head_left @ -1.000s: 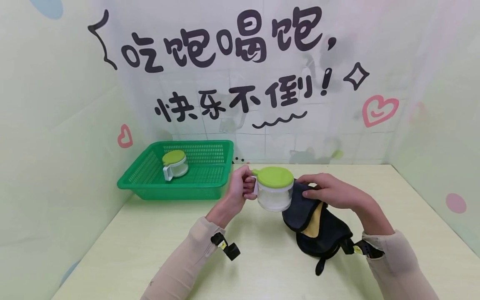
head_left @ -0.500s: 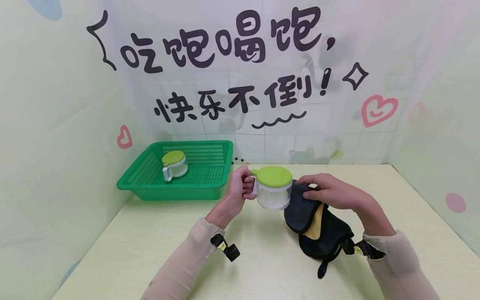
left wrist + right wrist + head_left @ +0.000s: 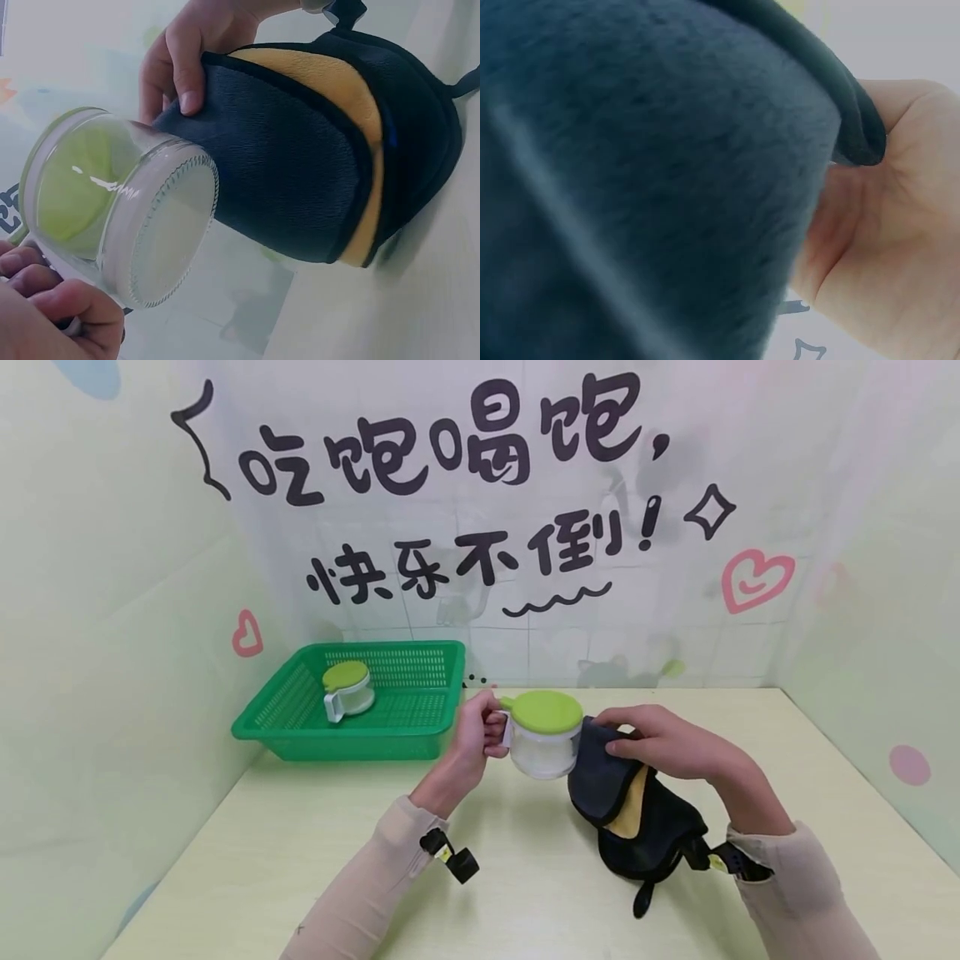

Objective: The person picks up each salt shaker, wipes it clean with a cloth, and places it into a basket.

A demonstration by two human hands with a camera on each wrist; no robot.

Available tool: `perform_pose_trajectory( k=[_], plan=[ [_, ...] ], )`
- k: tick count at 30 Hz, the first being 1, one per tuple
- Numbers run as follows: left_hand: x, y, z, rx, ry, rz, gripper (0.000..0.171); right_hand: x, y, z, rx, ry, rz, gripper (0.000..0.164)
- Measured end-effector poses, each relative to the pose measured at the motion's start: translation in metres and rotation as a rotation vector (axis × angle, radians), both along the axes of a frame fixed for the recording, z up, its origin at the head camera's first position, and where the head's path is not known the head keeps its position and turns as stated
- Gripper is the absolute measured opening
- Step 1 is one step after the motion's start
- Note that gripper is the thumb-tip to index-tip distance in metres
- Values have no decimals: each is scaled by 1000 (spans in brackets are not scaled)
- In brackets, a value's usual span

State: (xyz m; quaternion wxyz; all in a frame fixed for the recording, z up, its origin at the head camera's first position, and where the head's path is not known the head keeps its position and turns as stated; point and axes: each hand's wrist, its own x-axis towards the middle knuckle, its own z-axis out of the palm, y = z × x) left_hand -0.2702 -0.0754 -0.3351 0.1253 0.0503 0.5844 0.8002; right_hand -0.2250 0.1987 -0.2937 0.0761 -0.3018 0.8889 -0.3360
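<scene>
My left hand (image 3: 471,745) grips the white handle of a glass seasoning jar (image 3: 542,755) with a green lid, held above the table. In the left wrist view the jar's ribbed base (image 3: 174,229) faces the camera. My right hand (image 3: 670,745) pinches a folded dark blue cleaning cloth (image 3: 600,777) with a yellow layer and black edging. The cloth's upper flap overlaps the jar's right side in the head view, and its lower part hangs toward the table with a short loop. Close-up cloth (image 3: 652,172) fills much of the right wrist view, hiding the fingertips.
A green plastic basket (image 3: 352,745) stands at the back left of the pale wooden table (image 3: 300,860). Inside it sits a similar lidded jar (image 3: 352,693). A printed curtain (image 3: 450,510) hangs behind, with more sheeting along both sides.
The jar has risen very slightly in my left hand. The cloth's lower part has swung a little to the right; both grips stay the same.
</scene>
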Motion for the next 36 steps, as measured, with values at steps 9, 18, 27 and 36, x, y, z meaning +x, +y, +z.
perform_pose_trajectory(
  k=[9,18,27,36],
  plan=[
    [-1,-1,0,-9,25,12,20,4,-1,5,-12,17,3,29],
    [-2,-1,-2,-21,31,31,11,2,-5,-1,28,-5,28,29],
    [-3,0,-4,-39,16,40,21,4,-7,3,-12,-2,12,27],
    [-1,0,-2,-46,33,69,20,-2,-12,-7,26,-19,45,28]
  ],
)
